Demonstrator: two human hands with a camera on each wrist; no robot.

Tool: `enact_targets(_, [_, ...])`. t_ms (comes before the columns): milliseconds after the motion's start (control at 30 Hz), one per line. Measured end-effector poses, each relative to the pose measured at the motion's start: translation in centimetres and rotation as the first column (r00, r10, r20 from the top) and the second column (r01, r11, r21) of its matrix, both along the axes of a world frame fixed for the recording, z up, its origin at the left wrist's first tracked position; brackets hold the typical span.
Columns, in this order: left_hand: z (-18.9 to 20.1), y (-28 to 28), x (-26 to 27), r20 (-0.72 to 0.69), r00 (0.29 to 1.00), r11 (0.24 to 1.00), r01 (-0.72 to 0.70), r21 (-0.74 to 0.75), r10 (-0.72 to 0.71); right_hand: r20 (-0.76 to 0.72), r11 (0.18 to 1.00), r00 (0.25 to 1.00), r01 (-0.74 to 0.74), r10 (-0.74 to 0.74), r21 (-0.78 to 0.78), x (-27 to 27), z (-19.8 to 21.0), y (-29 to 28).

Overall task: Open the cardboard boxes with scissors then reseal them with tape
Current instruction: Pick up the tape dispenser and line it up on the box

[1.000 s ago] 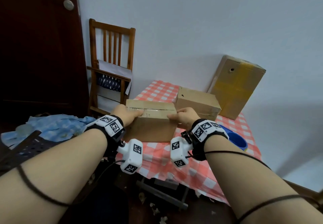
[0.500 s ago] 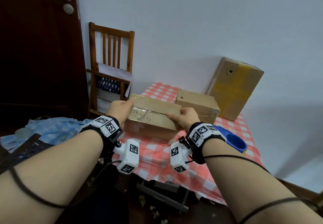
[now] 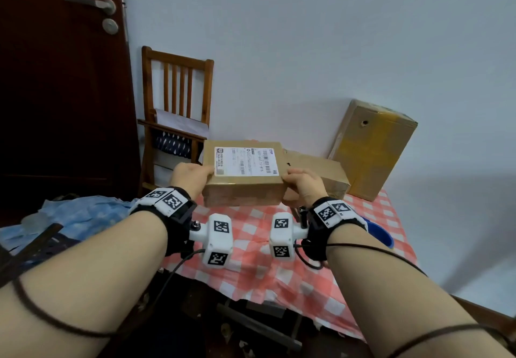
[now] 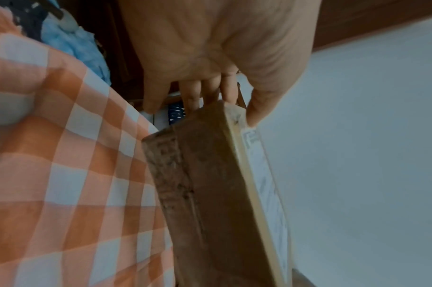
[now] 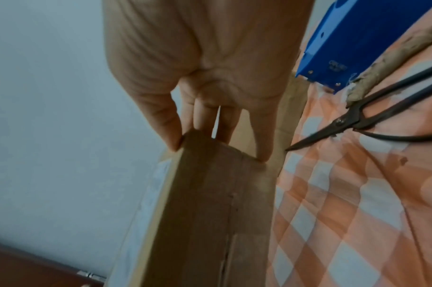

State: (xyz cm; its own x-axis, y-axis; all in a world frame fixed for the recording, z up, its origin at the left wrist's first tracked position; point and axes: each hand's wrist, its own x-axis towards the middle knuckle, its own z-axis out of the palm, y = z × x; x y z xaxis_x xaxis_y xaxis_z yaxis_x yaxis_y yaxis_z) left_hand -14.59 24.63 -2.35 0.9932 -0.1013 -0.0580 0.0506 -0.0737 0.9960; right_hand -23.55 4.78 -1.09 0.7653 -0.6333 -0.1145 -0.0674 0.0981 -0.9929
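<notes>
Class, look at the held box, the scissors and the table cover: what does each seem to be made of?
Held box: brown matte cardboard, white paper label. Scissors: dark dull metal, probably steel, thin looped handles. Table cover: red-white check, creased; cloth or thin plastic, unclear.

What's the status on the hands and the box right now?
Both hands, left and right, grip the labelled box by its ends, above the table. Scissors untouched on the cloth. Nothing blocking.

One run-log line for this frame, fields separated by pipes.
stage: handling box, label side up | left hand: holds box end | right hand: holds other end | scissors: on tablecloth, untouched
</notes>
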Motion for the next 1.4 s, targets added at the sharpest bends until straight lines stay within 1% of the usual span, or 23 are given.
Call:
enact_targets(33, [-0.1, 0.0, 0.3, -0.005, 1.0, 1.0, 0.012, -0.004, -0.012, 0.012, 1.0, 1.0, -0.007, 0.006, 0.029, 0.1, 0.1, 0.0])
enact_targets(100, [-0.3, -0.1, 0.9, -0.037, 0.997, 0.997, 0.06, -0.045, -0.062, 0.035, 0.999, 0.999, -0.032, 0.03, 0.039, 0.2, 0.2, 0.0])
enact_targets(200, [-0.4, -0.5, 1.4, -0.055, 0.995, 0.992, 0.08, -0.099, -0.086, 0.015, 0.995, 0.996, -0.093, 0.093, -0.034, 0.5, 0.1, 0.2])
enact_targets(267, [-0.6, -0.7, 2.2, -0.08, 0.991, 0.989, 0.096, -0.115, -0.106, 0.02, 0.994, 0.994, -0.105, 0.105, -0.014, 1.1, 0.0, -0.1])
enact_targets(333, [-0.5, -0.5, 2.7, -0.144, 0.977, 0.981, 0.137, -0.135, -0.157, 0.016, 0.996, 0.996, -0.092, 0.092, 0.02, 1.7, 0.1, -0.5])
enact_targets(367, [-0.7, -0.4, 3.2, -0.199, 0.961, 0.974, 0.159, -0.161, -0.19, 0.013, 0.995, 0.995, -0.103, 0.102, 0.019, 1.8, 0.2, -0.8])
enact_targets(433, [-0.9, -0.4, 3.9, -0.265, 0.931, 0.954, 0.192, -0.231, -0.252, 0.017, 0.992, 0.992, -0.125, 0.124, 0.008, 2.3, 0.3, -1.3])
enact_targets(533, [-1.1, -1.0, 5.6, -0.287, 0.941, 0.968, 0.118, -0.223, -0.18, 0.028, 0.995, 0.995, -0.098, 0.097, 0.017, 3.5, 0.3, -2.5])
enact_targets(567, [-1.1, -1.5, 6.4, -0.304, 0.943, 0.973, 0.068, -0.22, -0.135, 0.026, 0.997, 0.997, -0.073, 0.073, -0.016, 4.0, 0.3, -3.2])
enact_targets(633, [-1.0, -2.4, 7.6, -0.329, 0.943, 0.979, -0.025, -0.203, -0.045, -0.019, 0.979, 1.0, -0.021, 0.018, -0.202, 4.5, 0.4, -4.9])
enact_targets(700, [-1.0, -3.8, 8.6, -0.392, 0.916, 0.971, -0.013, -0.238, -0.084, -0.07, 0.92, 0.997, 0.006, -0.036, -0.393, 4.6, 0.8, -6.7])
enact_targets(767, [-1.3, -5.8, 10.0, -0.409, 0.901, 0.966, 0.041, -0.255, -0.146, -0.133, 0.857, 0.985, 0.023, -0.107, -0.515, 4.4, 0.9, -8.7])
enact_targets(833, [-1.1, -8.0, 10.8, -0.389, 0.908, 0.973, 0.075, -0.218, -0.157, -0.178, 0.821, 0.966, 0.054, -0.187, -0.568, 4.2, 0.8, -10.6])
enact_targets(900, [-0.6, -10.3, 11.4, -0.363, 0.914, 0.974, 0.113, -0.195, -0.179, -0.194, 0.805, 0.952, 0.081, -0.237, -0.588, 4.1, 0.6, -12.4])
enact_targets(1033, [0.0, -14.8, 12.9, -0.313, 0.915, 0.954, 0.185, -0.237, -0.255, -0.231, 0.786, 0.922, 0.113, -0.311, -0.607, 3.6, -0.1, -15.3])
enact_targets(1100, [0.1, -16.6, 13.2, -0.3, 0.906, 0.951, 0.256, -0.171, -0.298, -0.265, 0.766, 0.895, 0.121, -0.36, -0.631, 3.4, -0.7, -16.5])
enact_targets(1167, [-0.5, -18.0, 13.0, -0.326, 0.889, 0.944, 0.327, -0.043, -0.323, -0.324, 0.757, 0.859, 0.108, -0.398, -0.644, 3.3, -1.1, -17.3])
enact_targets(1233, [-1.9, -18.8, 12.6, -0.357, 0.862, 0.906, 0.414, 0.088, -0.359, -0.414, 0.794, 0.829, 0.058, -0.377, -0.606, 3.1, -1.3, -17.7])
enact_targets(1267, [-2.4, -19.1, 12.1, -0.367, 0.846, 0.883, 0.455, 0.116, -0.388, -0.454, 0.815, 0.82, 0.027, -0.349, -0.578, 3.1, -1.4, -17.7])
enact_targets(1333, [-2.8, -19.6, 11.0, -0.397, 0.803, 0.841, 0.526, 0.123, -0.444, -0.498, 0.843, 0.813, -0.017, -0.301, -0.538, 3.2, -1.6, -17.7])
enact_targets(1400, [-2.8, -20.2, 10.1, -0.38, 0.8, 0.822, 0.549, 0.152, -0.464, -0.511, 0.852, 0.809, -0.026, -0.289, -0.524, 3.2, -1.7, -17.7])
